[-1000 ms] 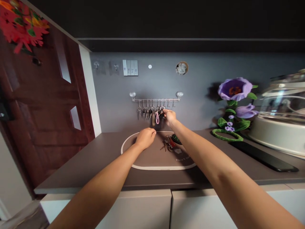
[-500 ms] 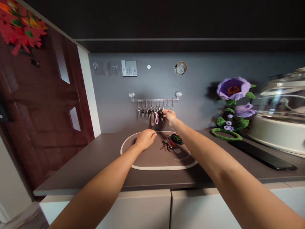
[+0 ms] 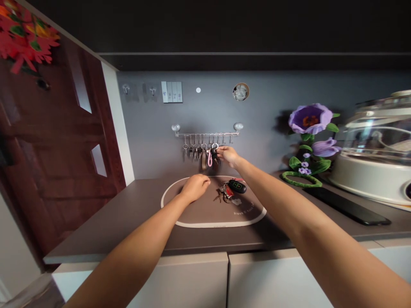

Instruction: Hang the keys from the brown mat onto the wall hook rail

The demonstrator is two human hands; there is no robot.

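Note:
A clear hook rail (image 3: 208,134) is fixed to the grey wall, with several sets of keys (image 3: 195,150) hanging in a row along it. My right hand (image 3: 228,155) reaches up to the rail, its fingertips closed at a bunch of keys (image 3: 215,155) under a large metal ring; the fingers partly cover these keys. Just left of them hangs a pink strap (image 3: 209,158). Low over the brown oval mat (image 3: 205,216), my left hand (image 3: 195,187) is loosely curled, with no object showing in it. On the mat lies a black car key fob (image 3: 237,186) beside a red keychain (image 3: 227,192) with keys.
Purple fabric flowers (image 3: 311,119) with a green ring base stand at the right. A black phone (image 3: 348,205) lies before a white appliance with a clear dome (image 3: 382,171). A dark cabinet (image 3: 224,30) overhangs the counter (image 3: 128,218). A brown door (image 3: 64,149) is at left.
The view has shifted slightly, moving the scene a little leftward. My right hand stays by the same keys, its fingers a bit straighter. My left hand has hardly moved.

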